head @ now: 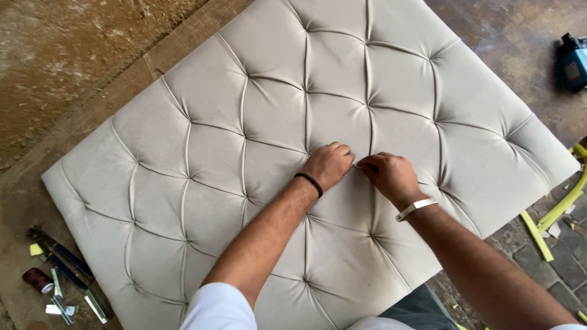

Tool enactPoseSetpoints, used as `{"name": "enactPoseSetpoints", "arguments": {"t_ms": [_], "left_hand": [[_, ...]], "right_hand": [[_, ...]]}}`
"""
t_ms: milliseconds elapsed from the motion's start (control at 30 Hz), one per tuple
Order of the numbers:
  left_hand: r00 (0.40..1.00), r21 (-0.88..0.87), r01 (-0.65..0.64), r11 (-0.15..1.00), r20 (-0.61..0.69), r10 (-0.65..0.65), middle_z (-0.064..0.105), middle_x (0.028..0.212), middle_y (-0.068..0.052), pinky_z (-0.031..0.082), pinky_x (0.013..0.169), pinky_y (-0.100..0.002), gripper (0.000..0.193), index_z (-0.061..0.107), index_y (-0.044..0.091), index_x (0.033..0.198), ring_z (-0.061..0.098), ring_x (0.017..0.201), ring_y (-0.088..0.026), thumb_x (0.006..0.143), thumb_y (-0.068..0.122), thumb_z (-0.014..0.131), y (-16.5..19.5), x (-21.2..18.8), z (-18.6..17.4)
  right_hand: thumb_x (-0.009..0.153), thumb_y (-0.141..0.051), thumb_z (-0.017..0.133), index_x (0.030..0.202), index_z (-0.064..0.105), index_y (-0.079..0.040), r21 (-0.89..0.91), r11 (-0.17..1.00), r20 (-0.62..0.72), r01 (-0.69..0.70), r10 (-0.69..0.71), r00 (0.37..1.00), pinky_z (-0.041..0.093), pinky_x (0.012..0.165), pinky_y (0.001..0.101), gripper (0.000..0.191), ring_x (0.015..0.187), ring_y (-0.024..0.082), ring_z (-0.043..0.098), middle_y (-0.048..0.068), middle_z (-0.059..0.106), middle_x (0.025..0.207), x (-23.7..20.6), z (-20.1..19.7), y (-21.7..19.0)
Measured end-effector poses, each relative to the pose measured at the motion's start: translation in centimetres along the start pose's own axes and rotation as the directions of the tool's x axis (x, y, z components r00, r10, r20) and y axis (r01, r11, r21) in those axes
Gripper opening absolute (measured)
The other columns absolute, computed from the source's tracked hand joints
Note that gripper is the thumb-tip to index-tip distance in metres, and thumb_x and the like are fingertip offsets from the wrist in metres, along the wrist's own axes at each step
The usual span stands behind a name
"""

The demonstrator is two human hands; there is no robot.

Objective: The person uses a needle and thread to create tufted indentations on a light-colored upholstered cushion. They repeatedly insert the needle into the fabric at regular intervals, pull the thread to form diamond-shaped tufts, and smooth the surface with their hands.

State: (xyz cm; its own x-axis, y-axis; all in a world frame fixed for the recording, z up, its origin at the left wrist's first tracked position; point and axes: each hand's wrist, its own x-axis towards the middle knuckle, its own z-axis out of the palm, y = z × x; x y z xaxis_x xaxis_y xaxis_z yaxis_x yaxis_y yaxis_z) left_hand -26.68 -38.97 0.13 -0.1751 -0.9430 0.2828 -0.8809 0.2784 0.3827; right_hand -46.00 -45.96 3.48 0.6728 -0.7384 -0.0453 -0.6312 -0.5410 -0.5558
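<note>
— Brown, stained floor (73, 49) runs all around you, and on it lies the big pale grey tufted panel (257, 140), set at an angle, its fabric pulled into diamond folds. What have your hands got?

— Your left hand (329, 164), the one with the black band at the wrist, is curled into a loose fist with knuckles pressed on the fabric near the panel's middle. Your right hand (391, 176), with the silver bracelet, sits just beside it, fingers bunched together and pinching at a crease where the folds meet. The two hands nearly touch at the fingertips.

— Is anything held between them?

— You can't tell; whatever your right fingers pinch is too small to make out, perhaps only the fabric itself.

— And around the panel?

— At your lower left, off the panel's corner, lie some hand tools (67, 275) with dark handles and a dark spool (38, 280). A blue power tool (573, 61) sits at the upper right edge, and yellow strips (550, 220) lie by the right side.
</note>
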Motion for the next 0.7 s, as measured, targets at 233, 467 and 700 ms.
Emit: {"name": "enactPoseSetpoints", "arguments": {"t_ms": [233, 467, 700], "left_hand": [[0.954, 0.194, -0.293, 0.936, 0.119, 0.274, 0.065, 0.082, -0.006, 0.059, 0.062, -0.032, 0.01, 0.063, 0.011, 0.075, 0.067, 0.076, -0.02, 0.085, 0.009, 0.063, -1.5, 1.2, 2.1], [0.976, 0.251, -0.173, 0.952, -0.082, 0.199, 0.064, 0.087, -0.005, 0.06, 0.068, -0.031, 0.007, 0.062, 0.01, 0.081, 0.067, 0.082, -0.02, 0.087, 0.008, 0.064, 0.1, -0.1, 1.8], [0.97, -0.013, 0.204, 0.979, -0.134, -0.204, 0.065, 0.122, -0.008, 0.052, 0.105, -0.038, 0.03, 0.069, 0.004, 0.119, 0.061, 0.119, -0.026, 0.091, 0.008, 0.061, 4.0, -3.3, 1.1]], "right_hand": [[0.089, -0.028, 0.076, 0.096, 0.078, -0.013, -0.119, 0.993, 0.043, 0.001, 0.004, 0.999, 0.06, 0.073, 0.04, 0.016, 0.078, 0.029, 0.073, 0.005, 0.076, 0.094, 0.9, 0.0, 0.0], [0.091, -0.028, 0.073, 0.092, 0.072, -0.013, -0.242, 0.969, -0.111, 0.057, -0.086, 0.99, 0.057, 0.062, 0.0411, 0.016, 0.077, 0.028, 0.073, 0.004, 0.071, 0.092, 0.0, 2.2, 0.3], [0.09, -0.028, 0.075, 0.093, 0.074, -0.013, -0.182, 0.981, -0.013, 0.06, -0.063, 0.998, 0.057, 0.069, 0.0449, 0.015, 0.081, 0.032, 0.071, 0.006, 0.07, 0.098, -0.3, 1.8, 0.4]]}}
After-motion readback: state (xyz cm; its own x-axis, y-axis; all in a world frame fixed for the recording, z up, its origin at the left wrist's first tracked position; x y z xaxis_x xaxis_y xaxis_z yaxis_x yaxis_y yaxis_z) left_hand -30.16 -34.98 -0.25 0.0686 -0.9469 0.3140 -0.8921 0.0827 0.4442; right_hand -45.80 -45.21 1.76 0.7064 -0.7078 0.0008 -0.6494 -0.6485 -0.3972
